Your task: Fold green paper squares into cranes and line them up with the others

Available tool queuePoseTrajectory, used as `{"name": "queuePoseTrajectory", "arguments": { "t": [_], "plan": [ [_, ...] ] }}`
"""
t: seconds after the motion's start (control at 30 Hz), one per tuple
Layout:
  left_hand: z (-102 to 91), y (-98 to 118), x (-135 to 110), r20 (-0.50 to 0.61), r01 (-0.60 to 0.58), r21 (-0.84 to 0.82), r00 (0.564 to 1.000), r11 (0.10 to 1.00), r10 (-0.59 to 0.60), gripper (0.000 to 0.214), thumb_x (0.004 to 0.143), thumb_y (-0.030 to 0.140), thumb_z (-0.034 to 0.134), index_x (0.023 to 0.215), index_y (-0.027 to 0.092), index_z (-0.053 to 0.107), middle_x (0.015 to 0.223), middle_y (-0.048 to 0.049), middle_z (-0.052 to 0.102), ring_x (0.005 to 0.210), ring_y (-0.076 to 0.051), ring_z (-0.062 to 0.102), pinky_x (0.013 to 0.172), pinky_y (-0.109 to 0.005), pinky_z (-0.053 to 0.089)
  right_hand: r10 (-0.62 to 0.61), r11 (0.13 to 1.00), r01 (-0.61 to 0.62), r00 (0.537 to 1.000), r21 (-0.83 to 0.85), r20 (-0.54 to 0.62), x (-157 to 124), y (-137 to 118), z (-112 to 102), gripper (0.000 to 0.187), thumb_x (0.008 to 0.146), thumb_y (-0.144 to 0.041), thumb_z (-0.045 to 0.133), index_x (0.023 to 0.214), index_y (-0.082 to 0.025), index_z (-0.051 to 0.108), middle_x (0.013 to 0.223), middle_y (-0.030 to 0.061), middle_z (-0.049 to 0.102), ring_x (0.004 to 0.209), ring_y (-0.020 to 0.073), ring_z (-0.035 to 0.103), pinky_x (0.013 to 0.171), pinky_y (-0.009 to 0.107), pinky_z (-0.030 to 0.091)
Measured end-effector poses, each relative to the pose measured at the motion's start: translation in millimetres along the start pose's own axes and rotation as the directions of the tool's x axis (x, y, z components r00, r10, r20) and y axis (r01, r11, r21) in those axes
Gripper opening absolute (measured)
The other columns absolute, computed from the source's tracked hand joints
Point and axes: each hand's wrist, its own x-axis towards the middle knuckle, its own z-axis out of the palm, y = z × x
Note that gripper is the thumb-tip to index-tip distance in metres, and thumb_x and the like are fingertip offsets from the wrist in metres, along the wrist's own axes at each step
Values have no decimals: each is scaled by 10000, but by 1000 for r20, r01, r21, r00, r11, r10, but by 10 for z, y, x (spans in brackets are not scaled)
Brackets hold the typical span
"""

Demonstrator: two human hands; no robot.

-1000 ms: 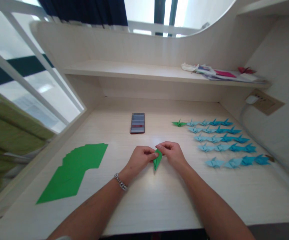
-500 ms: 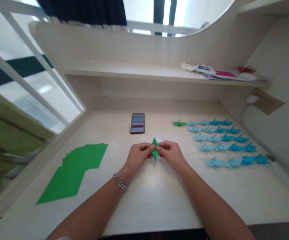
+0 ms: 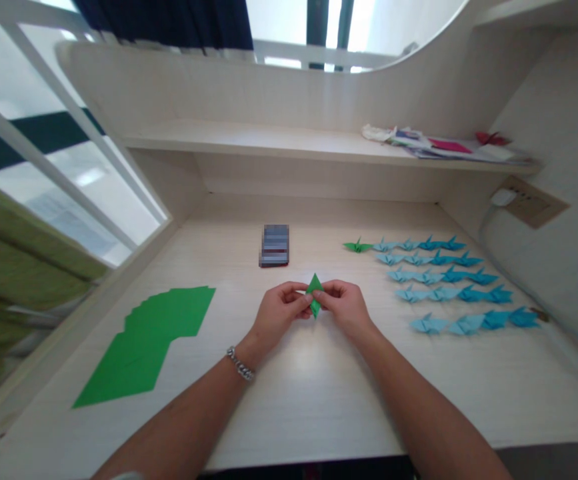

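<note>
A small green piece of folded origami paper (image 3: 315, 284), narrow and diamond-shaped, is pinched between my hands over the middle of the desk. My left hand (image 3: 285, 304) grips its left edge with thumb and fingers; a bracelet circles that wrist. From the right side, my right hand (image 3: 341, 301) pinches it too, its thumb lying on the paper's face. My fingertips hide part of the folds. Beyond and to the right sits a finished green paper crane (image 3: 358, 247). Spread sheets of green paper (image 3: 143, 340) lie to the left of my forearm.
Rows of light and darker blue paper cranes (image 3: 443, 293) stand on the right. A phone-like object (image 3: 275, 246), blurred out, lies behind my hands. Papers (image 3: 449, 147) rest on the shelf (image 3: 269, 143). A white cable (image 3: 499, 260) runs from the wall socket (image 3: 536, 203) along the right.
The folded green paper has shifted slightly right and turned a little, showing a broader face. My right thumb now lies further across it. The other things have stayed put.
</note>
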Motion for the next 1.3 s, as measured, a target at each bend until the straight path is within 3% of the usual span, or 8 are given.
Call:
{"name": "queuePoseTrajectory", "arguments": {
  "t": [0.23, 0.7, 1.3],
  "plan": [
    [11, -7, -18, 19, -8, -58, 1000, 998, 9, 443, 620, 253, 785, 999, 114, 602, 686, -43, 674, 593, -136, 615, 606, -291, 522, -45, 998, 44, 998, -38, -38, -25, -20, 27, 214, 635, -310, 724, 770, -146, 704, 703, 56, 699, 605, 164, 605, 587, 276, 463],
    [56, 63, -56, 29, 88, -146, 996, 985, -85, 487, 621, 197, 782, 1044, 121, 554, 648, -22, 651, 570, -132, 601, 596, -294, 507, -172, 974, 153, 980, -166, -102, -58, -65, 46, 180, 686, -302, 682, 779, -151, 715, 723, 55, 708, 626, 166, 616, 607, 273, 482],
    [55, 49, -59, 63, 110, -128, 993, 986, -102, 410, 635, 202, 767, 971, 123, 545, 630, -11, 634, 536, -123, 595, 572, -266, 482, -196, 970, 171, 971, -174, -138, -69, -93, 45, 165, 691, -291, 680, 780, -157, 717, 700, 41, 701, 606, 159, 600, 581, 265, 462]
  ]
}}
